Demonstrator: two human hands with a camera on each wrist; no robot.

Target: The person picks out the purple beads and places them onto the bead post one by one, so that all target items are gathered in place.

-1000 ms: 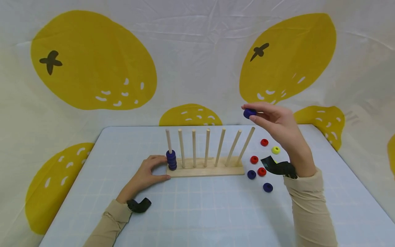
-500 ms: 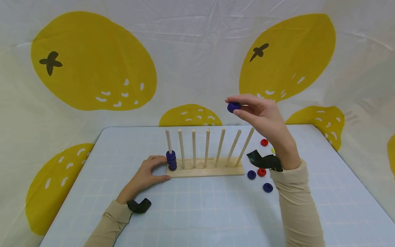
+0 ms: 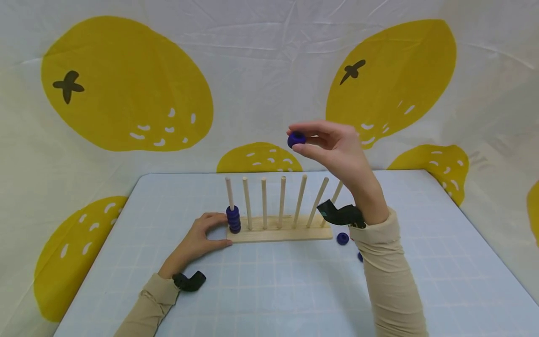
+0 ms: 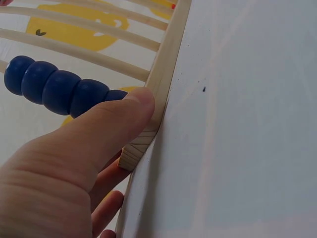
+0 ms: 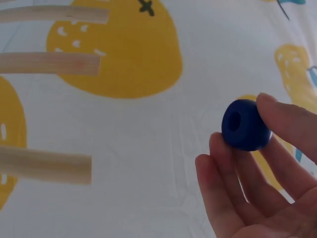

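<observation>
A wooden peg stand (image 3: 280, 235) with a row of upright pegs stands on the table. Several blue beads (image 3: 234, 220) are stacked on its leftmost peg; the left wrist view shows the stack (image 4: 62, 89) close beside the thumb. My left hand (image 3: 204, 236) holds the stand's left end, thumb on the front edge and fingers behind. Above the pegs, my right hand (image 3: 337, 147) pinches one blue bead (image 3: 296, 139) between thumb and fingers. The hole of that bead (image 5: 234, 120) faces the peg tips in the right wrist view.
One loose blue bead (image 3: 343, 238) lies right of the stand, and another blue bead (image 3: 360, 256) is partly hidden by the right sleeve (image 3: 389, 276). Behind the table hangs a pale cloth (image 3: 269, 84) printed with yellow fruit.
My right hand has moved left and somewhat up with the blue bead, from right of the stand to over its pegs. Its forearm now covers the red and yellow beads. My left hand stays put.
</observation>
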